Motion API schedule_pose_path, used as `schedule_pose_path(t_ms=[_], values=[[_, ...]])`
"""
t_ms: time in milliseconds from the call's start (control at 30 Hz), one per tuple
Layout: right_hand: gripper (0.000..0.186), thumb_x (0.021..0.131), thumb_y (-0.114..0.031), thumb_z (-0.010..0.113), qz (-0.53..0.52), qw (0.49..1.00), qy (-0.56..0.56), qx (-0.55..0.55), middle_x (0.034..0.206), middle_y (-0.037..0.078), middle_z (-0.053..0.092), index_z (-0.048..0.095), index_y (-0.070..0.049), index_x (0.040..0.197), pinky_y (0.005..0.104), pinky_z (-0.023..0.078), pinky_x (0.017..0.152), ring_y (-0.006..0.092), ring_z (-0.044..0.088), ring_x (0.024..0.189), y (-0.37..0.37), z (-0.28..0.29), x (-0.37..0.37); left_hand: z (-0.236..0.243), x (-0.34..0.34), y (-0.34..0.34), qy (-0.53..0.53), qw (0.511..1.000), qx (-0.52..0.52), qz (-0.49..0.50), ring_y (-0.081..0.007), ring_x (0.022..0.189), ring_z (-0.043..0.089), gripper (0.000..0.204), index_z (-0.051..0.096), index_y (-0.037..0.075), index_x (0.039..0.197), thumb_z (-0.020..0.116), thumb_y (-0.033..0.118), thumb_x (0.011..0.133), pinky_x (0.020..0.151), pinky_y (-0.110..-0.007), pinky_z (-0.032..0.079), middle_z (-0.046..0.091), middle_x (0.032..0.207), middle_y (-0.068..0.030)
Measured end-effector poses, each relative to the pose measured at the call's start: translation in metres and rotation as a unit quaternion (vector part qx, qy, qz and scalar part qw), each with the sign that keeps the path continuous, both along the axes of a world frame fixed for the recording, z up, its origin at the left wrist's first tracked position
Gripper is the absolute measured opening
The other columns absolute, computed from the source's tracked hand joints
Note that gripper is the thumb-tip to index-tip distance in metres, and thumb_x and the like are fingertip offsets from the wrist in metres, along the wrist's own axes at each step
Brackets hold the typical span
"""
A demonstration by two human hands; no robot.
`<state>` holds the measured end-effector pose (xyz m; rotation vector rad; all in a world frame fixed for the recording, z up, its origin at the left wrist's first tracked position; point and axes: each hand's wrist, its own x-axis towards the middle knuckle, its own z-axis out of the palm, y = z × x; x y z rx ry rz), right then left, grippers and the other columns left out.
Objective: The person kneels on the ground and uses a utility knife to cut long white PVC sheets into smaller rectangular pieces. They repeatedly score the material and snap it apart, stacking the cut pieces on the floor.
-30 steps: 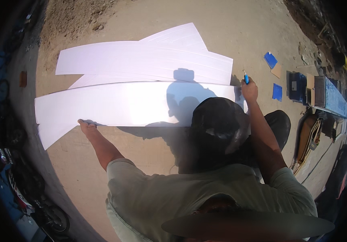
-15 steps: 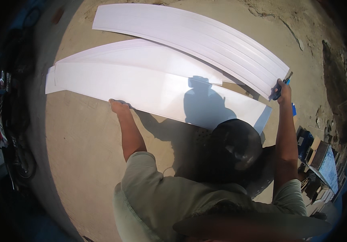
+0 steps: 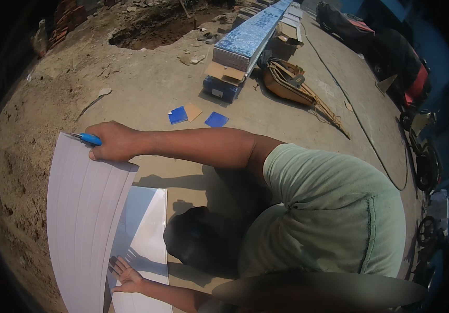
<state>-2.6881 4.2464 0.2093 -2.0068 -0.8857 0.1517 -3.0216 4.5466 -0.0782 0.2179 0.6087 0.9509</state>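
My right hand (image 3: 114, 141) grips the upper end of a long white ribbed panel (image 3: 83, 208), raising that end. In the same grasp is a slim blue-handled tool (image 3: 90, 139) with a thin dark tip; its kind I cannot make out. Lower down, my left hand (image 3: 125, 274) has its fingers spread and palm turned up, beside the ribbed panel's edge. It holds nothing, and whether it touches the panel is unclear. Beneath it lies a smooth white panel (image 3: 148, 229), partly shaded and partly covered by the ribbed one.
Two blue squares (image 3: 216, 120) and a tan piece (image 3: 193, 111) lie on the concrete. Beyond stand a blue carton (image 3: 219, 89) and a long blue-wrapped stack (image 3: 255, 36). A yellowish wheelbarrow (image 3: 279, 83), a cable (image 3: 342, 91), parked motorcycles (image 3: 427, 161) and a dug pit (image 3: 156, 28) surround the area.
My view has swung to the right. The left hand has left the smooth panel's near edge and opened out. The right hand still holds the ribbed panel's end and the tool.
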Motion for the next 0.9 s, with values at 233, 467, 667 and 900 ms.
schedule_pose_path(t_ms=[233, 467, 667, 900], values=[[0.04, 0.103, -0.034, 0.082, -0.113, 0.988, 0.024, 0.107, 0.104, 0.02, 0.073, 0.067, -0.005, 0.126, 0.0494, 0.057, 0.093, 0.0379, 0.072, 0.099, -0.199, -0.027, -0.041, 0.111, 0.138, -0.097, -0.014, 0.995, 0.009, 0.101, -0.0491, 0.174, 0.025, 0.098, 0.029, 0.008, 0.181, 0.049, 0.077, 0.115, 0.141, -0.069, 0.023, 0.025, 0.189, -0.0236], [0.046, 0.105, -0.038, 0.084, -0.292, 0.944, 0.096, 0.122, 0.113, 0.009, 0.077, 0.072, -0.005, 0.133, 0.043, 0.058, 0.097, 0.0229, 0.072, 0.106, -0.426, -0.053, -0.046, 0.266, 0.27, -0.179, -0.114, 0.92, 0.341, -0.159, -0.0447, 0.171, 0.031, 0.105, 0.025, 0.007, 0.184, 0.065, 0.072, 0.111, 0.141, -0.063, 0.029, 0.025, 0.189, -0.022], [0.053, 0.106, -0.033, 0.084, -0.484, 0.831, -0.193, 0.194, 0.132, 0.015, 0.08, 0.07, -0.009, 0.151, 0.0428, 0.059, 0.109, 0.0279, 0.075, 0.128, -0.59, -0.043, -0.03, 0.409, 0.417, -0.395, -0.149, 0.842, 0.393, -0.339, -0.0391, 0.163, 0.045, 0.103, 0.039, -0.001, 0.176, 0.076, 0.067, 0.108, 0.133, -0.053, 0.046, 0.043, 0.18, -0.0211], [0.057, 0.106, -0.045, 0.076, -0.448, 0.893, 0.027, 0.0, 0.128, 0.021, 0.081, 0.07, -0.016, 0.155, 0.0505, 0.059, 0.104, 0.0389, 0.079, 0.119, -0.756, -0.054, -0.042, 0.411, 0.549, -0.69, -0.162, 0.736, 0.47, -0.46, -0.0363, 0.137, 0.073, 0.098, 0.048, -0.012, 0.164, 0.084, 0.059, 0.106, 0.112, -0.047, 0.067, 0.067, 0.155, -0.0263]])
